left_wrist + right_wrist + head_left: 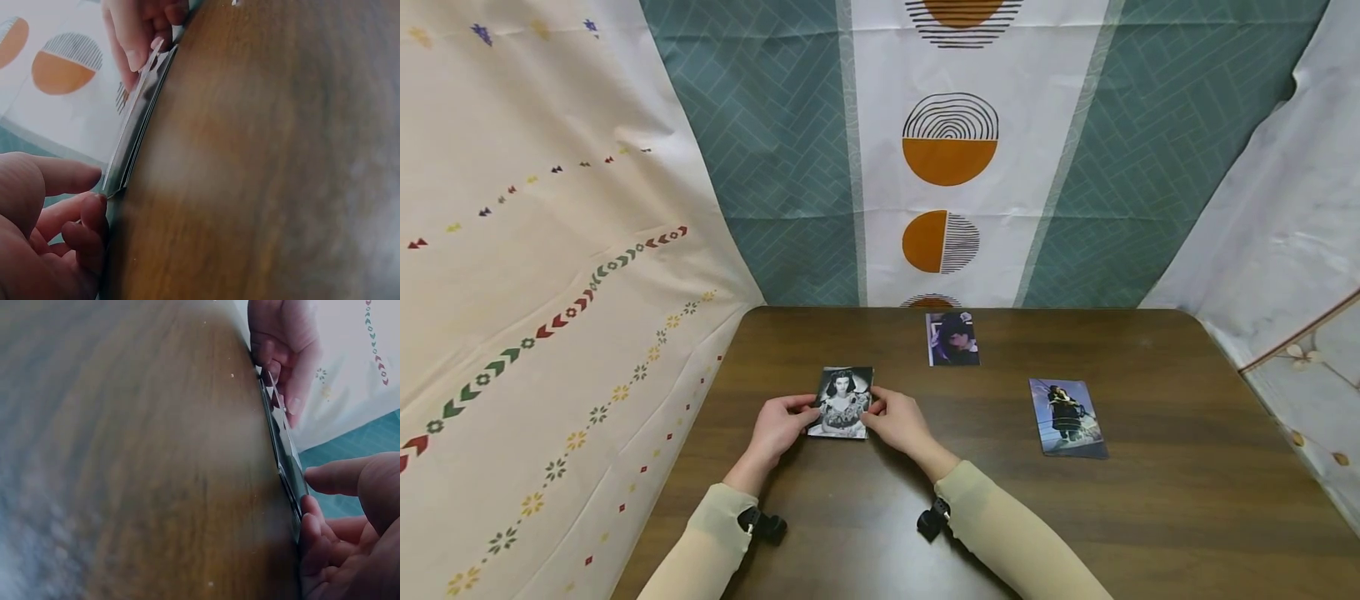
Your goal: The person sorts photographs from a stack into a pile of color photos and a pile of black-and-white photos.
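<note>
Black-and-white photo card (841,408), pinched at both side edges.
My left fingers (67,176) and right fingers (340,475) hold it over the table (1180,500); purple card (952,340) and blue card (1067,418) lie rightward.

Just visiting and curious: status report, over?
Left grip and right grip hold black-and-white photo at its sides. Purple photo and blue photo lie apart, to the right. Nothing seems in the way.

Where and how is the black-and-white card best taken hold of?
Probably by its side edges, from left and right at once: the black-and-white card is thin and faces up, so its edges offer the pinch. The left hand and right hand grip it there now.
</note>
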Action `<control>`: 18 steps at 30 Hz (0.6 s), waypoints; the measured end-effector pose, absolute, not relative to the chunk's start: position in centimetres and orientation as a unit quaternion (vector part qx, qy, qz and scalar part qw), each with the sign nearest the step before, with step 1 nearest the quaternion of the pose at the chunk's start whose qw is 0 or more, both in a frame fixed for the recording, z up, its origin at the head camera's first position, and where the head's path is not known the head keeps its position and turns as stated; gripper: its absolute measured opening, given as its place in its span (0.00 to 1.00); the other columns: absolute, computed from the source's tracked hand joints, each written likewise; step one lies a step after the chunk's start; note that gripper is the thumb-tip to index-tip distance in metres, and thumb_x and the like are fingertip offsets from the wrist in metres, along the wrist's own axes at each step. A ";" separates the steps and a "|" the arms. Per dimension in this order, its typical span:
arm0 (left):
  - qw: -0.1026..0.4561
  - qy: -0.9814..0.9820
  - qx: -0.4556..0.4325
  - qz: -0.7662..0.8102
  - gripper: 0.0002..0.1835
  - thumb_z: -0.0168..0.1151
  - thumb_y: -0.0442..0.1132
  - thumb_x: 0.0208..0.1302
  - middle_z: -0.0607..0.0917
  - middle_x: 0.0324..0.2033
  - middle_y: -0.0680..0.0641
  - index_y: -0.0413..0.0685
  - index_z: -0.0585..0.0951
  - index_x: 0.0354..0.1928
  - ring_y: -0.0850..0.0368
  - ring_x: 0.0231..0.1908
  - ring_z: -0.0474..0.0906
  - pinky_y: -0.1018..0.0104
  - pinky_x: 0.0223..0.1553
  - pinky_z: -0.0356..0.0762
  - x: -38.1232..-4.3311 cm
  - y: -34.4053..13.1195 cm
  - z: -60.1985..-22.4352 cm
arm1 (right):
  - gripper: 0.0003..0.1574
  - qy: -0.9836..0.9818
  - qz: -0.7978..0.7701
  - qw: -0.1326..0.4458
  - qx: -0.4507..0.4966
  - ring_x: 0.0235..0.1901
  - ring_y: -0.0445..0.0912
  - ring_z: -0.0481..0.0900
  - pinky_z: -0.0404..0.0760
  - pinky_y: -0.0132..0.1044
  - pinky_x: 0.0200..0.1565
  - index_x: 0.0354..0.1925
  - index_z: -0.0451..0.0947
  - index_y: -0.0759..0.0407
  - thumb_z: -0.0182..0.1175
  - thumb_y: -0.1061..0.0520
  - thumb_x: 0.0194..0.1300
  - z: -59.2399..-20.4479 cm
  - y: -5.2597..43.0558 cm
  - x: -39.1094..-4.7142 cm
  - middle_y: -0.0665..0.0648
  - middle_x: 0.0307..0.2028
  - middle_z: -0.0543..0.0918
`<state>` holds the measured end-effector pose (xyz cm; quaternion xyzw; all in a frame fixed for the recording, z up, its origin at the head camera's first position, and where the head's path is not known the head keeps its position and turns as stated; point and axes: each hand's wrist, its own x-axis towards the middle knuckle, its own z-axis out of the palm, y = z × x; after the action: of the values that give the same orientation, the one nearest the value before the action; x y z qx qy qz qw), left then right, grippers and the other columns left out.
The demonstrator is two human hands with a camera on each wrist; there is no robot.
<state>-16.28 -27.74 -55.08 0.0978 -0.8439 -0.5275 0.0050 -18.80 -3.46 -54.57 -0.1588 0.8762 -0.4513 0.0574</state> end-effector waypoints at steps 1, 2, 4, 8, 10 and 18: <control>0.007 -0.847 0.095 -0.524 0.18 0.73 0.35 0.66 0.87 0.36 0.46 0.36 0.89 0.56 0.57 0.29 0.78 0.68 0.31 0.76 -16.3 -27.7 -55.1 | 0.39 0.880 -0.444 0.056 -0.158 0.34 0.38 0.82 0.81 0.41 0.46 0.70 0.77 0.68 0.72 0.54 0.64 -54.5 -3.5 -18.8 0.47 0.36 0.89; 0.008 -0.849 0.093 -0.519 0.18 0.73 0.35 0.66 0.87 0.36 0.46 0.36 0.89 0.56 0.57 0.31 0.79 0.68 0.33 0.75 -16.3 -27.6 -55.0 | 0.39 0.884 -0.437 0.052 -0.158 0.34 0.38 0.83 0.81 0.42 0.46 0.70 0.78 0.67 0.72 0.54 0.64 -54.6 -3.5 -18.8 0.46 0.36 0.89; 0.009 -0.856 0.091 -0.510 0.18 0.73 0.36 0.66 0.87 0.36 0.47 0.36 0.89 0.56 0.56 0.35 0.79 0.66 0.37 0.75 -16.2 -27.6 -55.0 | 0.39 0.890 -0.424 0.047 -0.159 0.35 0.39 0.83 0.82 0.42 0.46 0.69 0.78 0.67 0.72 0.54 0.64 -54.6 -3.5 -18.9 0.45 0.35 0.89; 0.007 -0.863 0.094 -0.496 0.18 0.74 0.37 0.66 0.87 0.37 0.47 0.38 0.89 0.56 0.51 0.41 0.79 0.62 0.43 0.74 -16.2 -27.5 -54.8 | 0.38 0.895 -0.416 0.047 -0.157 0.37 0.40 0.84 0.82 0.44 0.48 0.70 0.78 0.65 0.72 0.53 0.65 -54.5 -3.5 -18.9 0.44 0.36 0.89; 0.004 -0.864 0.096 -0.494 0.19 0.73 0.38 0.67 0.87 0.38 0.46 0.38 0.89 0.57 0.49 0.42 0.79 0.61 0.43 0.74 -16.2 -27.4 -54.8 | 0.38 0.896 -0.413 0.048 -0.156 0.38 0.41 0.85 0.82 0.44 0.49 0.70 0.78 0.66 0.72 0.52 0.65 -54.4 -3.5 -18.8 0.44 0.36 0.89; -0.004 -0.866 0.092 -0.491 0.19 0.73 0.37 0.68 0.86 0.37 0.46 0.38 0.88 0.58 0.49 0.41 0.77 0.60 0.43 0.72 -16.3 -27.5 -54.9 | 0.39 0.896 -0.410 0.055 -0.159 0.38 0.41 0.84 0.82 0.45 0.50 0.69 0.78 0.67 0.72 0.53 0.64 -54.3 -3.4 -18.9 0.44 0.36 0.89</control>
<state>-16.33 -27.49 -54.94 0.0921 -0.8661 -0.4913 -0.0041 -18.92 -3.43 -54.33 -0.1592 0.8963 -0.4103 0.0546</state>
